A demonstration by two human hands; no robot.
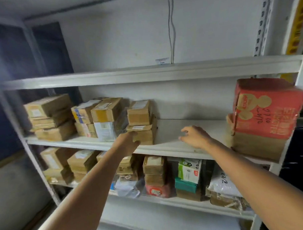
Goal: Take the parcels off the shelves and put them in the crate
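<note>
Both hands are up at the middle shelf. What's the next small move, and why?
Probably slide the right hand left to the free side of the two-box stack: the left hand is at its near left corner, while the right hangs over bare shelf, holding nothing.

On the white metal middle shelf [174, 131], brown cardboard parcels [109, 115] stand stacked at the left, and a red printed carton [266, 109] sits on a plain brown cardboard box [258, 145] far right. The left hand [129, 142] is at the rightmost stack's front. The right hand [195, 137] hovers between stacks and carton.
</note>
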